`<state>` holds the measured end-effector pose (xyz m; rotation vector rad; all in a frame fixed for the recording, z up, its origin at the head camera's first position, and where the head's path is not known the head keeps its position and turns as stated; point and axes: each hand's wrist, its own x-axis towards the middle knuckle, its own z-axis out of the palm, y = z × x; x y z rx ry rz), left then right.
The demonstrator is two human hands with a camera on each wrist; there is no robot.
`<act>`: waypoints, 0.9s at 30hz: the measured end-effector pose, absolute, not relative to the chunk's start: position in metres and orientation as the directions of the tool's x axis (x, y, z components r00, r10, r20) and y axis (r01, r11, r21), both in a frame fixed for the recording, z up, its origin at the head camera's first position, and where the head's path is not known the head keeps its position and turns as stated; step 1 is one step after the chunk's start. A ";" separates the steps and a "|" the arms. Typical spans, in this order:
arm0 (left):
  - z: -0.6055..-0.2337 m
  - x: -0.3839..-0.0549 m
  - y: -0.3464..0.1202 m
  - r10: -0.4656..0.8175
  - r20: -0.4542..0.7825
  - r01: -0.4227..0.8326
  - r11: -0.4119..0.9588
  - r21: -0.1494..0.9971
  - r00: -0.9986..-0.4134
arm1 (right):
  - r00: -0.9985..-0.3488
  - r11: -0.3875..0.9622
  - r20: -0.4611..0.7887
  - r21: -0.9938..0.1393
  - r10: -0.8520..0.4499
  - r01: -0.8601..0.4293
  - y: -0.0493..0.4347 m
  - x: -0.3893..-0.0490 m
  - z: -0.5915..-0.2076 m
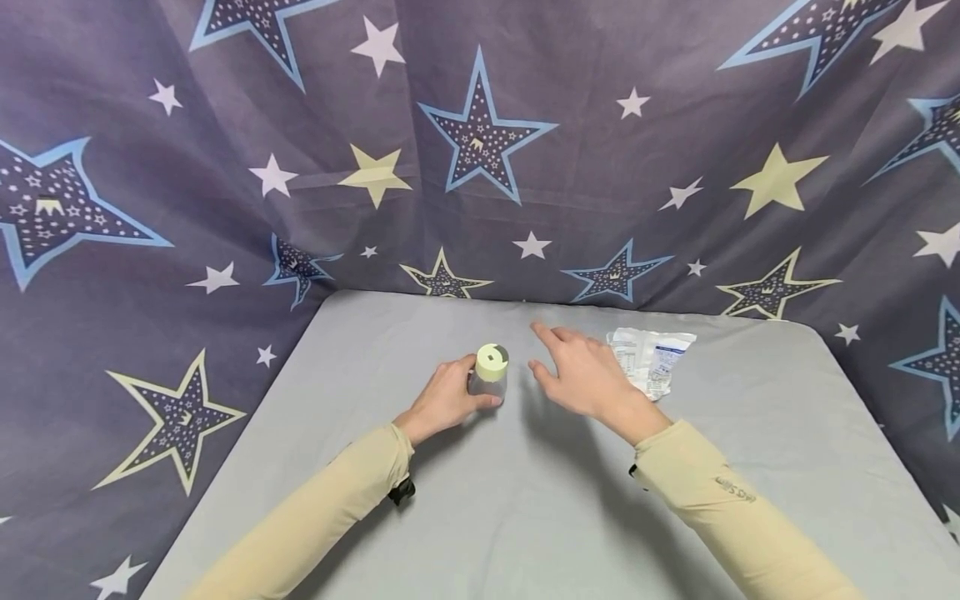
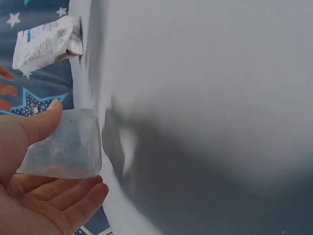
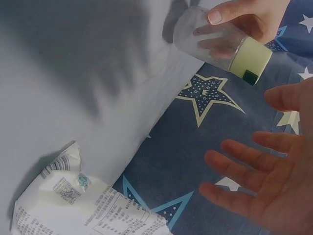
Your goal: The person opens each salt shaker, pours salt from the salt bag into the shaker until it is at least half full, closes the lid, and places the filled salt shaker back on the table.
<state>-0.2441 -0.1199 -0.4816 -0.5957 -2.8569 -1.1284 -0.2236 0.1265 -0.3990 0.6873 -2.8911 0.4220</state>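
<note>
Around a clear bottle point(image 1: 487, 387) with a pale yellow-green cap point(image 3: 252, 58) curls my left hand point(image 1: 446, 397), thumb on one side and fingers on the other. The bottle stands upright on the grey-covered table; fingers show through its wall in the right wrist view. A small dark green tab sits on the cap's edge. My right hand point(image 1: 588, 373) hovers to the right of the bottle with fingers spread, touching nothing. Beyond it lies a crumpled white packet point(image 1: 651, 360) with printed text, partly hidden by that hand in the head view.
The grey cloth-covered table point(image 1: 480, 517) reaches back to a dark curtain point(image 1: 585, 217) patterned with stars. This curtain also hangs along the left and right sides. Both arms cast shadows on the cloth.
</note>
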 end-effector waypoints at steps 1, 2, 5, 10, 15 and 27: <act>-0.481 -0.243 -0.120 0.343 0.144 0.348 0.666 0.659 -0.928 | -0.887 0.857 0.195 -0.238 -0.419 -0.457 0.126 -0.223 -0.399; -0.481 -0.242 -0.120 0.343 0.139 0.345 0.665 0.663 -0.929 | -0.888 0.858 0.192 -0.238 -0.417 -0.455 0.126 -0.223 -0.400; -0.482 -0.239 -0.120 0.344 0.117 0.329 0.663 0.672 -0.932 | -0.890 0.859 0.184 -0.238 -0.418 -0.453 0.124 -0.223 -0.402; -0.482 -0.235 -0.118 0.351 0.098 0.323 0.669 0.669 -0.931 | -0.891 0.858 0.174 -0.244 -0.419 -0.452 0.122 -0.221 -0.404; -0.480 -0.233 -0.117 0.362 0.091 0.327 0.673 0.664 -0.928 | -0.884 0.852 0.188 -0.243 -0.428 -0.464 0.121 -0.217 -0.404; -0.480 -0.226 -0.116 0.401 0.078 0.347 0.661 0.665 -0.913 | -0.873 0.846 0.204 -0.227 -0.443 -0.482 0.121 -0.213 -0.410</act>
